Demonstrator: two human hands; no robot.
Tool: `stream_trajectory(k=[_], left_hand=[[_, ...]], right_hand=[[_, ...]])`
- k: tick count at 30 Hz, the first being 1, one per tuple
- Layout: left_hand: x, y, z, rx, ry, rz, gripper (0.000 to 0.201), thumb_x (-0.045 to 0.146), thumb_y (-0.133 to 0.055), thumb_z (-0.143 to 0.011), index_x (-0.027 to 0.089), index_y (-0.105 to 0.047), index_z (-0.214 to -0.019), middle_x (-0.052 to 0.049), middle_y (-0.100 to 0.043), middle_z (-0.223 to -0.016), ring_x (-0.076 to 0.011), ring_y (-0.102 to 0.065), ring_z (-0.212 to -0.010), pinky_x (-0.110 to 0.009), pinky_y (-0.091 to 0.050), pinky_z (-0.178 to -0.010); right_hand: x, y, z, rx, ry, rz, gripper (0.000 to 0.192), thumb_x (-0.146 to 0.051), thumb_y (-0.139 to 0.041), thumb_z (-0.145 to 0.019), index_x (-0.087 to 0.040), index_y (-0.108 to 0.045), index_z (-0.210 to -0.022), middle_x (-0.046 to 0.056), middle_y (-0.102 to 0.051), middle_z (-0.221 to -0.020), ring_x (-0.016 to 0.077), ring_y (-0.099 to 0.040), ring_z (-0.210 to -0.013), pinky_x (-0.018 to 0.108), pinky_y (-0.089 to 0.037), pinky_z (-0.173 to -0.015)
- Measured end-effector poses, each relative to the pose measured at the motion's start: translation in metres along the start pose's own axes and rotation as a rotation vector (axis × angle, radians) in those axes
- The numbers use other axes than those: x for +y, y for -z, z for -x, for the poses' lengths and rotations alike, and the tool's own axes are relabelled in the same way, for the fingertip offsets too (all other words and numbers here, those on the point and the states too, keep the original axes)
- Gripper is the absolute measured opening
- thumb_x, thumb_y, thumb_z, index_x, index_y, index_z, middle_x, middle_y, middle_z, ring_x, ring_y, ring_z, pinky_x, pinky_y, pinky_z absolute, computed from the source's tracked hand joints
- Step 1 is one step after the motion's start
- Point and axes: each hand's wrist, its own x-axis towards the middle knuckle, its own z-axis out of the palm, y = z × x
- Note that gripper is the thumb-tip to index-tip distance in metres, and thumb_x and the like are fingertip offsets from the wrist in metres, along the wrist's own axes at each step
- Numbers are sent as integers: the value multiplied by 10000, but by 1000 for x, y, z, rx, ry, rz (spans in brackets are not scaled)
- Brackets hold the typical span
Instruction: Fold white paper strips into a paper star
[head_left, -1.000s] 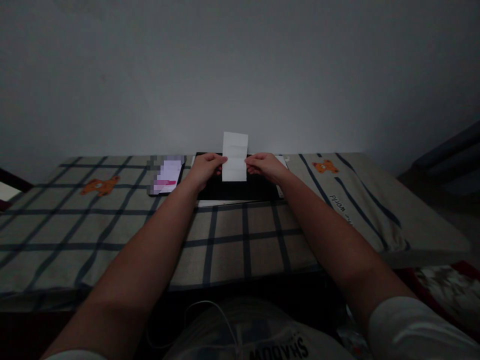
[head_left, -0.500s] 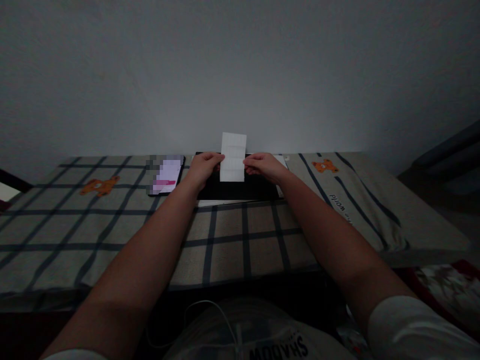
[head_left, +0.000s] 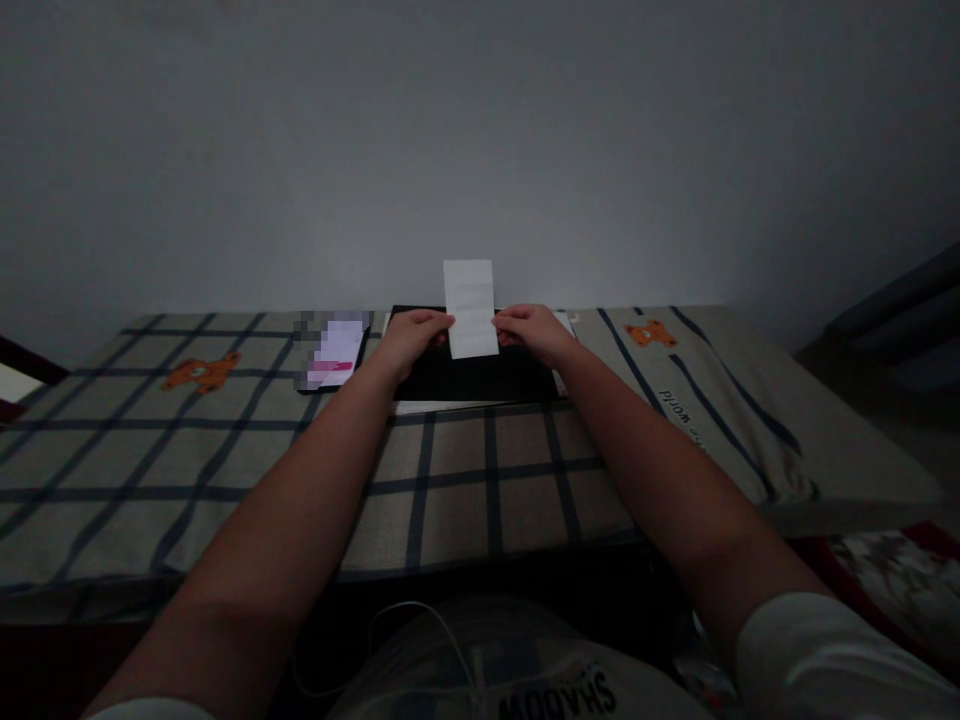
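Observation:
A small white sheet of paper [head_left: 471,308] with crosswise creases is held up between my two hands. My left hand [head_left: 415,338] pinches its left edge between thumb and fingers. On the opposite edge, my right hand [head_left: 534,332] has the same kind of pinch. Behind and below the paper lies a flat black rectangular thing [head_left: 480,382], which rests on a white sheet or board [head_left: 427,407] that shows along its borders. Both hands hover over this black surface.
Left of my hands lies a phone [head_left: 335,352] with its screen lit and partly blurred. The table wears a checked cloth [head_left: 457,500] with bear prints. A grey wall [head_left: 480,140] rises right behind the table. A white cable [head_left: 420,604] hangs near my lap.
The paper has tilted slightly and shifted a little to the right and up. My left hand has moved slightly right with it; both hands keep their grip.

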Motion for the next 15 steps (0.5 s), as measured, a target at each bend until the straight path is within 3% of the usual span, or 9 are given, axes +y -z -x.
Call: stream_trajectory(k=[9,15], left_hand=[[3,-2,4,76,-101,-83,305,398,-734,-633,143,-711,-798,-41,-669,-745,-134,-547,-667,-262,-422,-661],[4,-3,6,-5,-42,-76,313,405,-737,-633,151,-711,-813,-27,-628,-659,-117,-505,-577,-257,-401,-585]], right_hand=[[-3,-2,4,-17,-55,-34,51,-178,-667,-752,-146,-638,-780,17,-643,-700,73,-584,-612,185,-501,-603],[-4,-1,1,53,-34,-28,13,-156,-642,-766,-150,-641,-755,8,-636,-685,65,-561,-587,183,-487,-589]])
